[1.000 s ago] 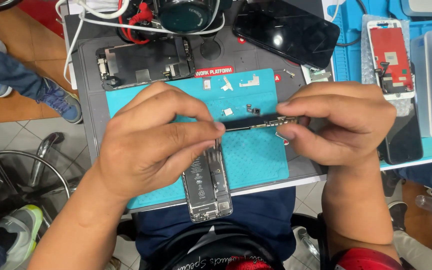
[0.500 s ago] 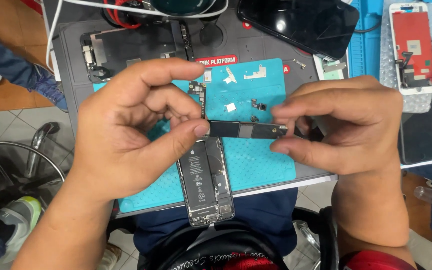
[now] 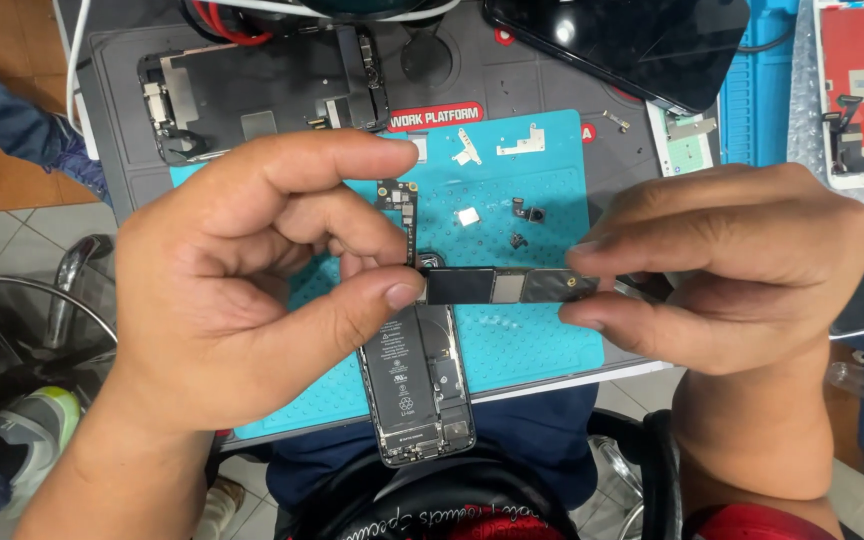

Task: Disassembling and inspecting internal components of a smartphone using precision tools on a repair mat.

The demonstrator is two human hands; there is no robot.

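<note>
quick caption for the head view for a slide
Both hands, left hand and right hand, pinch a phone logic board above an opened phone on a teal mat.

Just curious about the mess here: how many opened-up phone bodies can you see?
2: one phone body with its battery showing, under the hands; one emptied frame at top left. More may be hidden.

1. The circuit board (image 3: 497, 287) hangs between the left hand (image 3: 252, 290) and the right hand (image 3: 742, 270), above the mat (image 3: 542, 340).
2. Under the board lies an opened phone body (image 3: 417, 385), its near end past the counter (image 3: 112, 110) edge.
3. Small brackets (image 3: 497, 148) sit on the mat behind the board (loose parts lie between).
4. A second phone frame (image 3: 262, 100) lies far left, a screen (image 3: 632, 45) far right, and a display panel (image 3: 860, 90) rightmost.
</note>
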